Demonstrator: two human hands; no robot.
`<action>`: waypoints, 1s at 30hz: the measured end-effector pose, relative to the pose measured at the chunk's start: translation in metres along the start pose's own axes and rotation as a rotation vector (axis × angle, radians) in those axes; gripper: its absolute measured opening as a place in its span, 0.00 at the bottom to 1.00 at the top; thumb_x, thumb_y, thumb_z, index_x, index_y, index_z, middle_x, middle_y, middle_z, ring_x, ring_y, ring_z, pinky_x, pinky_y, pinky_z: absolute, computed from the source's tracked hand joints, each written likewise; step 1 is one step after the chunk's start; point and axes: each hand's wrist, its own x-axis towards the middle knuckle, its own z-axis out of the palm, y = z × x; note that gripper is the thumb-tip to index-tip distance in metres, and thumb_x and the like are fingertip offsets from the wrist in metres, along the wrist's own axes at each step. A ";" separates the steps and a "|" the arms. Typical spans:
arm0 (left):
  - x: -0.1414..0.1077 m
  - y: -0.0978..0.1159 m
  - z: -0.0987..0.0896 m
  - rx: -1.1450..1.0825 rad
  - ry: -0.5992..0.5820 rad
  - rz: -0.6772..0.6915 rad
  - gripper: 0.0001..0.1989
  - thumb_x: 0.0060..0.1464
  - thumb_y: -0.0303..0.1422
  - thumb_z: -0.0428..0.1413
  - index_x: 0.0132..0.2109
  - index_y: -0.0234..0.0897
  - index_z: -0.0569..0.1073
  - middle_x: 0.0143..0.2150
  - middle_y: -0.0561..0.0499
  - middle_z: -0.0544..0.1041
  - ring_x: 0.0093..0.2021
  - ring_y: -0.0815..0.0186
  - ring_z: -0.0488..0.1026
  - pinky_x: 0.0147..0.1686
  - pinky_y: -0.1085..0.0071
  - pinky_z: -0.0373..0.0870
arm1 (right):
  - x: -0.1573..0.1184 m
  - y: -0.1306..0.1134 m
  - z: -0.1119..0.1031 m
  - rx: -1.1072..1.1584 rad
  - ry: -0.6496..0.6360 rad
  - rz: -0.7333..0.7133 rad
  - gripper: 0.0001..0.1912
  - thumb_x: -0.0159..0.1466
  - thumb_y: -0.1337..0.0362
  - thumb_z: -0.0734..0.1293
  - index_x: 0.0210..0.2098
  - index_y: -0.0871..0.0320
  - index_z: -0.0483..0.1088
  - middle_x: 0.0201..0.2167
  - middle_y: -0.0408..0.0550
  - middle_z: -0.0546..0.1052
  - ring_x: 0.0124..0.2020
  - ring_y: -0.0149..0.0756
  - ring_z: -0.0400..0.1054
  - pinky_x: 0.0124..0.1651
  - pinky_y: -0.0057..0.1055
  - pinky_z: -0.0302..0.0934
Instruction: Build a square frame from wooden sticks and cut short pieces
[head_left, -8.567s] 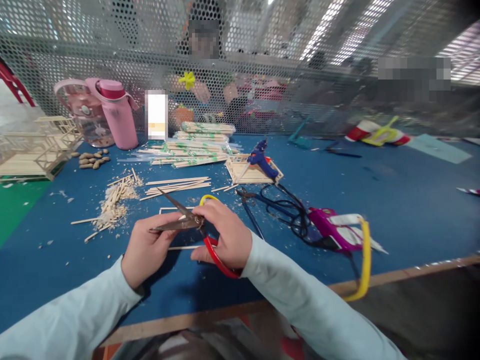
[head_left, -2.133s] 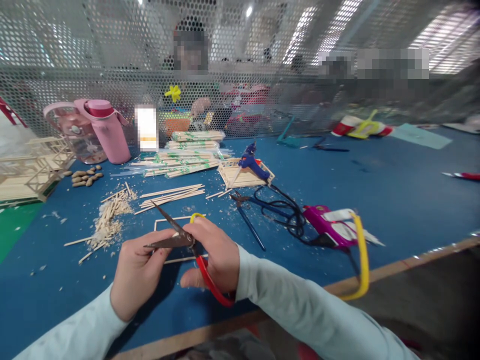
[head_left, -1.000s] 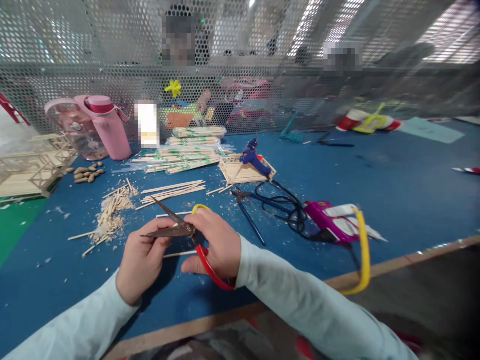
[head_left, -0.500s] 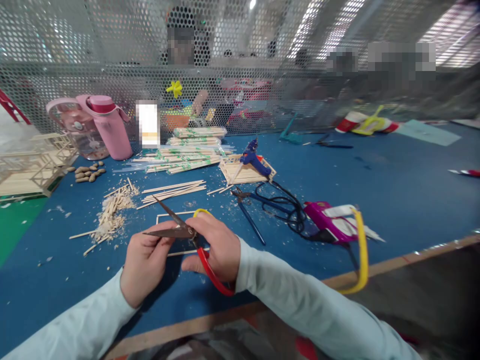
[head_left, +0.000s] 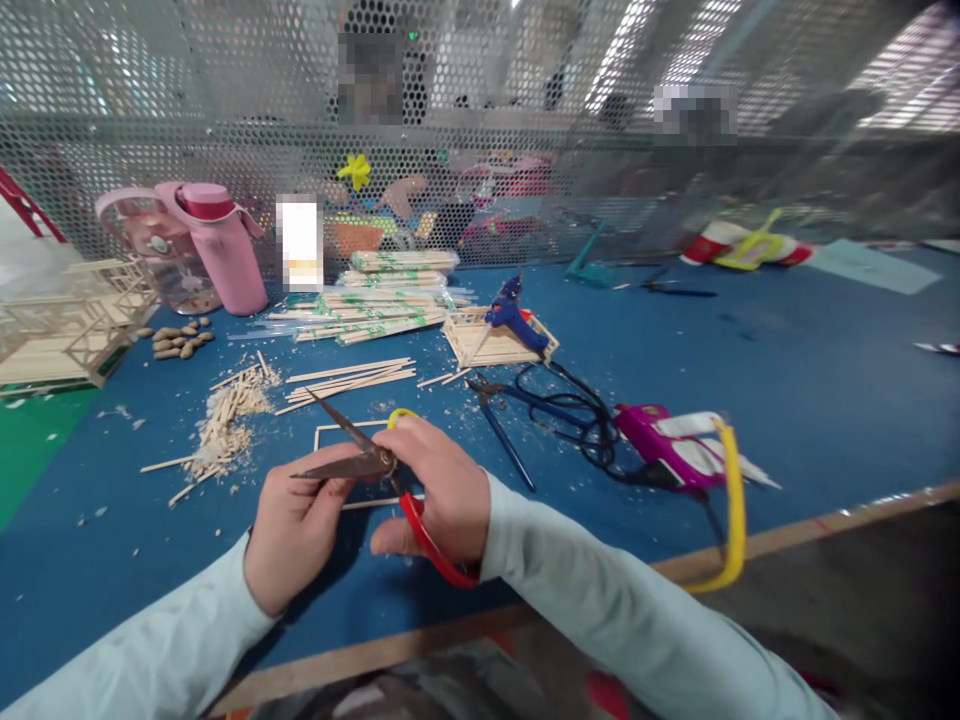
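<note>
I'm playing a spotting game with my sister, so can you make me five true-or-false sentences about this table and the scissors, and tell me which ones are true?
1. The right hand holds the scissors. True.
2. The scissor blades are closed together. False: they are spread apart.
3. The peanuts lie to the left of the long loose sticks. True.
4. Both handles of the scissors are green. False: one is red and the other is yellow.
5. The blue-handled pliers lie on the blue table. True.
</note>
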 end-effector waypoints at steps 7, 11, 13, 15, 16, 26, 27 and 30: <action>-0.001 -0.007 -0.001 0.058 0.055 0.086 0.11 0.54 0.24 0.50 0.40 0.37 0.75 0.36 0.52 0.80 0.33 0.71 0.76 0.33 0.80 0.70 | 0.001 0.001 -0.002 -0.068 0.006 -0.010 0.40 0.44 0.32 0.61 0.40 0.61 0.67 0.32 0.50 0.65 0.33 0.38 0.58 0.37 0.36 0.56; -0.001 -0.007 -0.002 0.086 0.064 0.094 0.11 0.54 0.24 0.50 0.39 0.37 0.75 0.36 0.51 0.80 0.33 0.70 0.76 0.33 0.79 0.70 | 0.001 0.000 -0.003 -0.087 -0.003 -0.006 0.40 0.42 0.33 0.63 0.41 0.61 0.66 0.32 0.49 0.65 0.33 0.38 0.58 0.38 0.37 0.56; -0.001 -0.006 -0.002 0.099 0.075 0.094 0.10 0.53 0.24 0.50 0.38 0.36 0.75 0.35 0.51 0.80 0.32 0.70 0.76 0.32 0.79 0.70 | 0.001 0.001 -0.003 -0.102 -0.005 -0.005 0.40 0.42 0.34 0.65 0.41 0.60 0.66 0.32 0.49 0.65 0.34 0.39 0.58 0.38 0.37 0.56; -0.001 -0.005 -0.002 0.118 0.086 0.091 0.10 0.53 0.24 0.50 0.37 0.35 0.75 0.34 0.51 0.80 0.31 0.70 0.76 0.31 0.79 0.70 | 0.001 0.002 -0.002 -0.115 0.001 -0.004 0.40 0.41 0.35 0.65 0.41 0.60 0.66 0.33 0.49 0.65 0.34 0.39 0.59 0.38 0.38 0.56; -0.001 -0.005 -0.002 0.126 0.091 0.088 0.09 0.53 0.25 0.50 0.37 0.35 0.75 0.33 0.51 0.80 0.30 0.70 0.75 0.30 0.79 0.70 | 0.001 0.003 -0.002 -0.116 0.004 -0.007 0.40 0.41 0.35 0.65 0.41 0.60 0.66 0.33 0.49 0.65 0.34 0.39 0.59 0.39 0.38 0.56; 0.000 -0.004 -0.004 0.148 0.070 0.074 0.10 0.53 0.26 0.50 0.38 0.35 0.76 0.32 0.50 0.80 0.30 0.69 0.75 0.30 0.77 0.70 | -0.001 0.003 0.001 -0.050 0.006 -0.012 0.40 0.43 0.34 0.64 0.43 0.60 0.65 0.33 0.50 0.66 0.35 0.39 0.59 0.40 0.38 0.56; 0.000 -0.004 -0.004 0.139 0.065 0.075 0.10 0.53 0.26 0.50 0.38 0.35 0.76 0.33 0.50 0.80 0.30 0.69 0.75 0.30 0.77 0.70 | -0.001 0.002 0.001 -0.041 0.006 -0.016 0.40 0.44 0.34 0.64 0.43 0.60 0.65 0.34 0.50 0.66 0.35 0.40 0.59 0.40 0.38 0.56; 0.000 -0.003 -0.004 0.118 0.058 0.086 0.11 0.53 0.25 0.50 0.38 0.36 0.76 0.33 0.51 0.80 0.30 0.69 0.75 0.30 0.78 0.70 | -0.003 0.001 0.000 -0.019 0.002 -0.024 0.39 0.45 0.36 0.64 0.44 0.61 0.64 0.35 0.51 0.66 0.37 0.40 0.60 0.42 0.38 0.56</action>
